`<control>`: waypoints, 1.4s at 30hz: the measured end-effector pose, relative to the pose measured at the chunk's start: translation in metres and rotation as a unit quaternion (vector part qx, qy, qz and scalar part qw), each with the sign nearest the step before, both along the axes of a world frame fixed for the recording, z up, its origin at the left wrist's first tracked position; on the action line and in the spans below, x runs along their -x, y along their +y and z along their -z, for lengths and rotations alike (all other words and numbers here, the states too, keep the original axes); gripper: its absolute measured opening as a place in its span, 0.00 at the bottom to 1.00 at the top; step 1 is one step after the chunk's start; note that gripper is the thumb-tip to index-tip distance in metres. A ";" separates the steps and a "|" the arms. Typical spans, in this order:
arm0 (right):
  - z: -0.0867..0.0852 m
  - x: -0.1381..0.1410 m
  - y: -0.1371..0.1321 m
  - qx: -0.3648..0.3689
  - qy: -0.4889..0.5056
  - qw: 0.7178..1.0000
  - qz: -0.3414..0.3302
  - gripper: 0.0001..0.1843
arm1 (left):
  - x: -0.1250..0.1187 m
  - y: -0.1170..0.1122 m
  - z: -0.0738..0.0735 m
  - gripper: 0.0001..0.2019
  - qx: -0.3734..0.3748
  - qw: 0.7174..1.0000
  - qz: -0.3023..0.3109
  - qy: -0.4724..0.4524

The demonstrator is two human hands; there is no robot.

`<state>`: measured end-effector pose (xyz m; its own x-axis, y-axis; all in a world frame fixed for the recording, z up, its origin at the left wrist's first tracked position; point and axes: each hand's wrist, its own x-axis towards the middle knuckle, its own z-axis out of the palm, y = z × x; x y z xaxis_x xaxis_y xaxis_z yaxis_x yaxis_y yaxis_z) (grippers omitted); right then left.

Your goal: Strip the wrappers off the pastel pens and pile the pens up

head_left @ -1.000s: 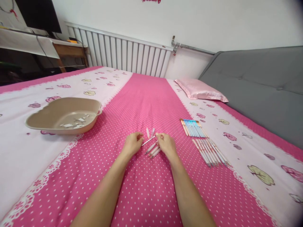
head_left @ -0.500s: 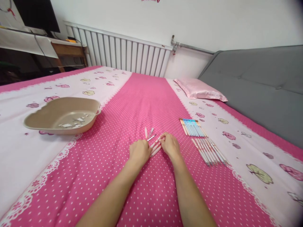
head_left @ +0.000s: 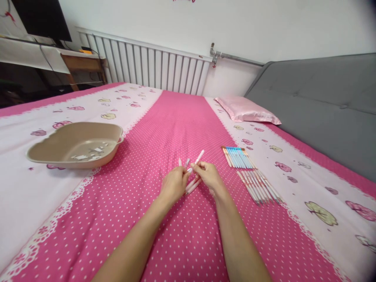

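White pen (head_left: 199, 156) between left hand (head_left: 175, 185), right hand (head_left: 209, 175), base hidden

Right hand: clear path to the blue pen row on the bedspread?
Probably yes: blue pen row lies just right of the right hand, only bare bedspread between. But that hand is pinching a pen with the left hand.

The near end of the slim pink-and-white pen (head_left: 199, 157) is hidden where the left hand (head_left: 174, 186) and right hand (head_left: 209, 176) pinch it; the loose white pens (head_left: 192, 186) beneath them are half covered; the pale scraps (head_left: 88, 152) in the beige scalloped plastic tray (head_left: 49, 141) are too small to tell; the red wall lettering (head_left: 183, 0) is cut off at the top.
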<state>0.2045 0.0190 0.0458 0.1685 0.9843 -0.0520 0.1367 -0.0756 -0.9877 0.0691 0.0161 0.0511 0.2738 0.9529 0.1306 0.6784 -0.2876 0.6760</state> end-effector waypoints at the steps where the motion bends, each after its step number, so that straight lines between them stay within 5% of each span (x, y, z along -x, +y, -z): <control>1: -0.002 0.002 0.000 -0.010 0.050 0.999 0.001 0.20 | 0.000 0.001 0.001 0.13 -0.011 0.999 0.010 -0.029; 9: -0.007 0.004 0.001 -0.048 0.157 0.985 0.043 0.16 | 0.005 0.007 0.002 0.11 -0.016 0.993 -0.017 -0.115; 12: -0.007 0.003 0.002 -0.052 0.196 0.979 0.031 0.14 | 0.009 0.008 -0.004 0.16 0.086 0.979 0.039 -0.181; 17: -0.010 0.004 0.002 -0.033 0.272 0.962 -0.010 0.16 | 0.014 0.006 -0.011 0.20 0.245 0.908 0.083 -0.331; 25: -0.008 0.002 0.002 -0.041 0.302 0.952 0.023 0.15 | 0.011 0.014 0.002 0.15 -0.005 0.961 -0.006 -0.276; 28: -0.008 0.003 0.003 -0.049 0.313 0.948 0.023 0.15 | 0.012 0.015 0.002 0.12 0.005 0.963 -0.007 -0.270; 36: -0.010 0.007 0.002 -0.065 0.315 0.947 0.002 0.15 | 0.015 0.014 0.000 0.25 0.156 0.935 -0.028 -0.318; 42: -0.011 0.006 0.002 -0.064 0.308 0.949 0.015 0.16 | 0.013 0.014 0.000 0.19 0.019 0.950 -0.015 -0.310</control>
